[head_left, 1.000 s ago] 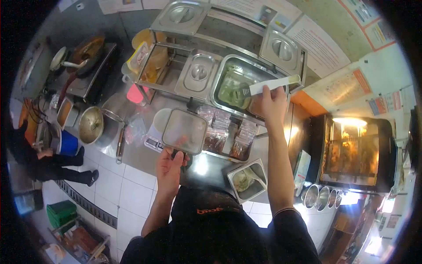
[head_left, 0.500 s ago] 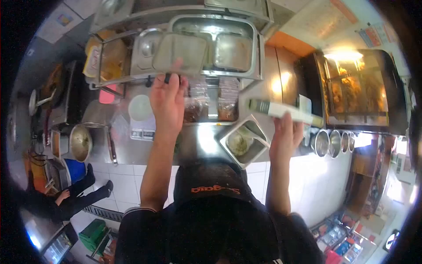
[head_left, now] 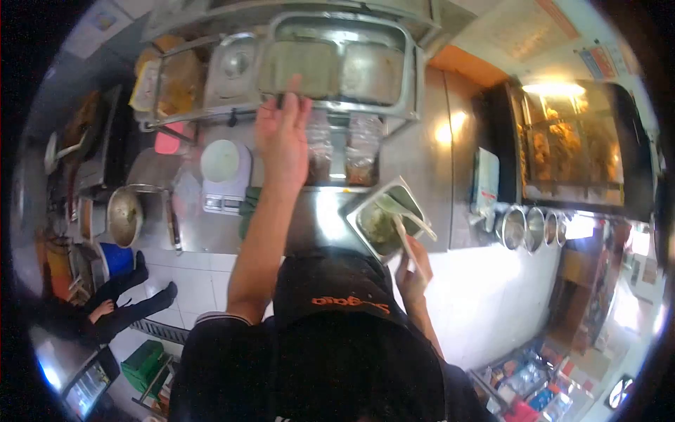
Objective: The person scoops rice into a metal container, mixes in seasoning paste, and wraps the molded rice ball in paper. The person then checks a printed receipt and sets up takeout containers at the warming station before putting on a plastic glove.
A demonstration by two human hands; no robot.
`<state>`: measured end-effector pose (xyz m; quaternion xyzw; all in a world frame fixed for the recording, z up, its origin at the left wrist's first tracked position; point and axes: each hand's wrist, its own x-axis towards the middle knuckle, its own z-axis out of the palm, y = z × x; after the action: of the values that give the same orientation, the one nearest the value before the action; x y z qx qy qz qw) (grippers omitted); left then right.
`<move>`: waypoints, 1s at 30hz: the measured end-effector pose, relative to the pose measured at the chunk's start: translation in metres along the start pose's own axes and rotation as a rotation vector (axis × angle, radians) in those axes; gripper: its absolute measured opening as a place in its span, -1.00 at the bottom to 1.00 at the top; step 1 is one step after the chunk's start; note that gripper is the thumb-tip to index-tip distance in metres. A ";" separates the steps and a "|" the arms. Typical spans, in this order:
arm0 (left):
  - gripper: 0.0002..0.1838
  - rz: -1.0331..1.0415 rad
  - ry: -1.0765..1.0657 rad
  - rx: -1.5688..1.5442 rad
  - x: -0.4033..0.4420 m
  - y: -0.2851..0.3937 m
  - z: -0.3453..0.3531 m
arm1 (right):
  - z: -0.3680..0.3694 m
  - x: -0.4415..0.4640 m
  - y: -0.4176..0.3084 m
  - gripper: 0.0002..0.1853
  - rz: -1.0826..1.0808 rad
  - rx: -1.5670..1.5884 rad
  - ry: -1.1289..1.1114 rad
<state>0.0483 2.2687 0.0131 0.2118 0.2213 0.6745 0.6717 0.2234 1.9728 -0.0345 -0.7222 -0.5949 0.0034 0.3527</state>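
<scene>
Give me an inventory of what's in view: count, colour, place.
Large pan: one, silver, top centre
Lid: one, greyish, at the pan's left side
Bagged packets: two rows, clear, below the pan
Tub: one, silver, right of centre
Held utensil: one, pale, over the tub
Resting utensil: one, pale, in the tub
Scale: one, white, left of centre
Cloth: one, green, beside the scale
Bowl: one, grey, left
Bucket: one, blue, far left
Bin: one, green, lower left
Cups: four, silver, right
Lit cabinet: one, black, far right
Other person: one, dark clothes, far left
Left hand: one, bare, near the lid
Right hand: one, bare, on the held utensil
</scene>
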 end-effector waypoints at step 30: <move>-0.50 0.048 0.538 0.363 0.003 -0.042 0.008 | 0.057 0.385 -0.165 -0.83 -0.627 -0.589 -0.288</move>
<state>0.0871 2.2714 -0.0044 0.1471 0.5025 0.6714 0.5245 0.1699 2.3412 0.1671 -0.5687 -0.8037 -0.1726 0.0300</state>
